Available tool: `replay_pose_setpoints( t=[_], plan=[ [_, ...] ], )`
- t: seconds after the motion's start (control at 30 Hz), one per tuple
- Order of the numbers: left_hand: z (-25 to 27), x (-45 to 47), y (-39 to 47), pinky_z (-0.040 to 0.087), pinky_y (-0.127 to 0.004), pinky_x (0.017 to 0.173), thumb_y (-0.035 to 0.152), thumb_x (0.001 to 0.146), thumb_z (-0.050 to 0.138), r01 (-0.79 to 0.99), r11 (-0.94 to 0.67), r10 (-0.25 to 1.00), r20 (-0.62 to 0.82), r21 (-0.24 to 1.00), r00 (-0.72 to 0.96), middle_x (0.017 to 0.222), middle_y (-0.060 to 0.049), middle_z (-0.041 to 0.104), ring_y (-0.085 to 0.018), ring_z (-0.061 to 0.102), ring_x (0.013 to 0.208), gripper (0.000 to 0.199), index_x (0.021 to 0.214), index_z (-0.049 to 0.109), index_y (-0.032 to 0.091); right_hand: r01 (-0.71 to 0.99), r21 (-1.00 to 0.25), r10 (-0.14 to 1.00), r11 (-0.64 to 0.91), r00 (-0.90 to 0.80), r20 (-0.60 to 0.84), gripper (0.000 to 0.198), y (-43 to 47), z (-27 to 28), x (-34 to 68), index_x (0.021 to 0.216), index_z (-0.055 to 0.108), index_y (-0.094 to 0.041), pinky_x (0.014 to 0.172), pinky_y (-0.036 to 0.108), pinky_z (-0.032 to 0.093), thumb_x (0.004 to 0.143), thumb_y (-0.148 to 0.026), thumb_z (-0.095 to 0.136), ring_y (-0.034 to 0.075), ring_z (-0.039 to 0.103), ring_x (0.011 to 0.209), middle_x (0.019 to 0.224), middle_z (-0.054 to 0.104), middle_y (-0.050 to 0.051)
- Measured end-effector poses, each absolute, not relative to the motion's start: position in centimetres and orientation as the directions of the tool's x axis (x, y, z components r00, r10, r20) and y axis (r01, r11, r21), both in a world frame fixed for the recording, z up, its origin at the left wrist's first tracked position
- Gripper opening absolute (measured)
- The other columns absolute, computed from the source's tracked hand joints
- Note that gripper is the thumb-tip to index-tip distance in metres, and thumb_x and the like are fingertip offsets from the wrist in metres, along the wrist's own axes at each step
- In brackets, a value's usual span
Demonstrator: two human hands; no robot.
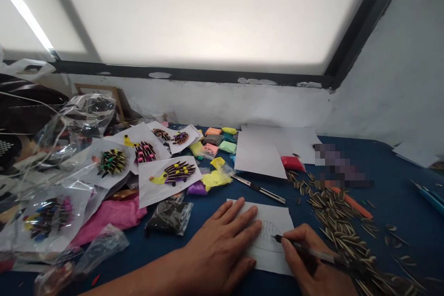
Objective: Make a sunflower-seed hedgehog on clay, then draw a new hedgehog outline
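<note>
My left hand [225,240] lies flat on a small sheet of white paper [277,266], its fingers stretched out and covering the left part. On this sheet is a thin line drawing [268,231], a rounded outline with small marks inside. Between the fingers of my right hand [308,259] is a dark pen [305,249], its tip at the drawing. To the right of that hand lies a heap of striped sunflower seeds [336,222]. A utility knife [258,188] rests just beyond the sheet.
Paper sheets with seed-and-clay hedgehogs [173,173] cover the left side. Clay packets [213,140], yellow clay [215,178], a black clay bag [169,217] and pink clay [111,217] lie about. Blank sheets [260,148], a red packet [292,163] and an orange stick [354,203] are farther right.
</note>
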State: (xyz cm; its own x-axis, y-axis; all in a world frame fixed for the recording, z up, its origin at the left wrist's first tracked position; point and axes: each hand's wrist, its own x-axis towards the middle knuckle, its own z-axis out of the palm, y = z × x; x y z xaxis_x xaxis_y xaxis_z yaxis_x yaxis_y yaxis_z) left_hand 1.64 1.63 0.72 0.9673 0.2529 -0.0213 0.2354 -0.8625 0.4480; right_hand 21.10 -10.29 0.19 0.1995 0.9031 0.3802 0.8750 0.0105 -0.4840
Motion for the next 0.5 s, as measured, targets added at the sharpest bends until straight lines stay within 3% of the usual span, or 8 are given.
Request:
replay_pose_setpoints(
  t=[0.5],
  plan=[
    [0.61, 1.64, 1.69, 0.016, -0.057, 0.117, 0.035, 0.098, 0.050, 0.215, -0.864, 0.250, 0.017, 0.455, 0.968, 0.160, -0.010, 0.021, -0.035, 0.011, 0.147, 0.059, 0.152, 0.035, 0.018, 0.879, -0.477, 0.910, 0.018, 0.183, 0.372, 0.018, -10.72, 0.10, 21.29, 0.079, 0.053, -0.027, 0.048, 0.015, 0.049, 0.096, -0.030, 0.048, 0.010, 0.066, 0.049, 0.057, 0.062, -0.009]
  ],
)
